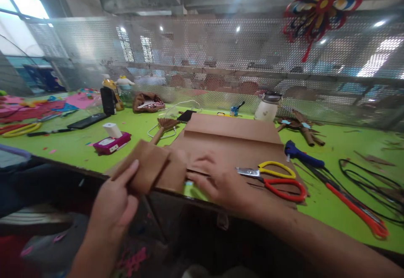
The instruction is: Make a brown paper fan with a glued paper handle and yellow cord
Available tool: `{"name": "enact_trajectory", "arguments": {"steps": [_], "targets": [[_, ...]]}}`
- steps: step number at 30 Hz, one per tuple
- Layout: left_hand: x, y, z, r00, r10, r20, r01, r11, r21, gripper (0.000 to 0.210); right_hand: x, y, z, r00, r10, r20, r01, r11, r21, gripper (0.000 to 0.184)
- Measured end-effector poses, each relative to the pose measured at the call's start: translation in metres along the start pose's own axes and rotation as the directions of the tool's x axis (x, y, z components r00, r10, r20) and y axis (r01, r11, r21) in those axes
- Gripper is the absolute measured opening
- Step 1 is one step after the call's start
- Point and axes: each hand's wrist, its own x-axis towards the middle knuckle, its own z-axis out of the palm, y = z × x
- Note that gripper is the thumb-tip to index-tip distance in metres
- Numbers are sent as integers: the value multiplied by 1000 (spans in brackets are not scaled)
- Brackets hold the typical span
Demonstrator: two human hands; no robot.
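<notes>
My left hand [115, 198] is closed on a folded piece of brown paper [148, 166] at the table's front edge, thumb on top. My right hand [221, 181] hovers over or rests on a large creased brown paper sheet [233, 130], its fingers apart and somewhat blurred. Whether its fingertips touch the sheet I cannot tell. Scissors [261, 172] with one yellow and one red handle lie on the sheet, right of that hand. Beyond the folded piece lies a pleated brown paper fan shape [162, 128] with a rolled stem.
On the right lie a blue glue gun [304, 156], a red-handled cutter [356, 208] and a black cord. A pale jar [267, 107] and brown paper stems [306, 128] stand or lie behind. A magenta power block [112, 143], phone and coloured scraps occupy the left.
</notes>
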Motion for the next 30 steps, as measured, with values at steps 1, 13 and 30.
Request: {"name": "enact_trajectory", "arguments": {"steps": [1,13,30], "targets": [[7,5,-8,997,49,-67,-52,998,-46,37,1,7,0,999,46,26,-44,997,-57,24],[4,23,-24,974,134,-184,-167,970,-177,29,3,32,26,963,163,214,-50,890,-453,15],[62,15,61,852,-296,432,257,955,149,21,-14,55,22,887,380,-262,-411,909,-71,22]]}}
